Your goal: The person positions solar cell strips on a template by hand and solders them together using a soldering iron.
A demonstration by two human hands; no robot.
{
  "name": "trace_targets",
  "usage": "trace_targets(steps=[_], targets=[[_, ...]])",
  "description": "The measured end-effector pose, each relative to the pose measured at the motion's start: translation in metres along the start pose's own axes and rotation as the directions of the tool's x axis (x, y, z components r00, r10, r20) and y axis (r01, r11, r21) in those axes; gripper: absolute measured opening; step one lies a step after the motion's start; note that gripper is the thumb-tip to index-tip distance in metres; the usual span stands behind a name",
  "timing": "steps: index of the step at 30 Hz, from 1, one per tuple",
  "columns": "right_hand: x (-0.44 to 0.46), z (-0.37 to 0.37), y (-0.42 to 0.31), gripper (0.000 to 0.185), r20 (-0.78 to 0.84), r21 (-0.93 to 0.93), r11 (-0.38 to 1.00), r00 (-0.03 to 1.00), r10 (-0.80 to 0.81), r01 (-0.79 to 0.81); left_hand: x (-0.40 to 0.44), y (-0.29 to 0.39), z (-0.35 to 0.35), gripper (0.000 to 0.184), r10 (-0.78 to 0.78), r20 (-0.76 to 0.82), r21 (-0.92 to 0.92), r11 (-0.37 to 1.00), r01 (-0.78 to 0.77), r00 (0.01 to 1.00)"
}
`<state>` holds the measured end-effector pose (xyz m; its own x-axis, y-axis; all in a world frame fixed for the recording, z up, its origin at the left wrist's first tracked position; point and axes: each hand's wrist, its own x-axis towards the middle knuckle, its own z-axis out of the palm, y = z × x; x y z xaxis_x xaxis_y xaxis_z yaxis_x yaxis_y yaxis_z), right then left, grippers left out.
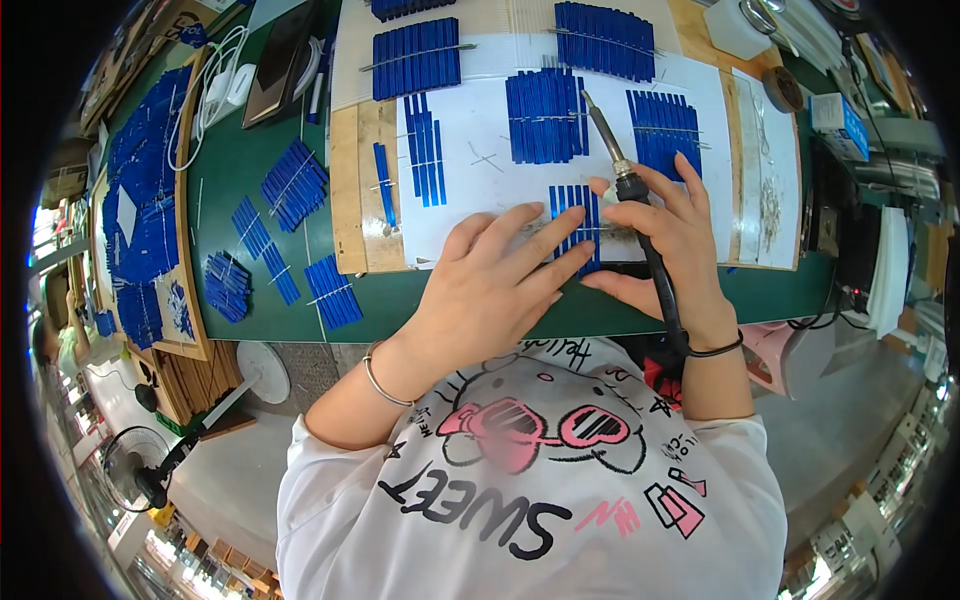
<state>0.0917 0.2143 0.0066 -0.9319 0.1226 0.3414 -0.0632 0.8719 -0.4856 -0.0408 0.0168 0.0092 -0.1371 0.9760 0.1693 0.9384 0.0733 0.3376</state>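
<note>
My left hand (505,265) lies over the white sheet (470,215) with its fingers stretched out. Its fingertips touch a small row of narrow blue strips (568,200), which are crossed by thin silvery wires. In my right hand (675,235) is a soldering iron (613,148), its handle between the fingers and its tip pointing up and away, apart from that row. Just beyond, near the iron's tip, lies a larger blue bundle (540,118) with a wire across it. Another blue bundle (665,125) sits beyond my right hand. The row's near end is partly hidden by my fingers.
More blue bundles (415,60) lie at the back of the board (365,200), and others (295,185) on the green mat (385,312). A wooden tray (195,300) full of blue strips stands at left, near a phone (280,65). A round tin (783,90) is at right.
</note>
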Motion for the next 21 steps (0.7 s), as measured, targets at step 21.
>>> trace_targets(steps=[21], targets=[[-0.027, -0.024, -0.034, 0.021, -0.224, 0.401, 0.905, 0.943, 0.246, -0.141, 0.002, 0.001, 0.000, 0.049, -0.005, -0.068, -0.034, 0.999, 0.003, 0.998]])
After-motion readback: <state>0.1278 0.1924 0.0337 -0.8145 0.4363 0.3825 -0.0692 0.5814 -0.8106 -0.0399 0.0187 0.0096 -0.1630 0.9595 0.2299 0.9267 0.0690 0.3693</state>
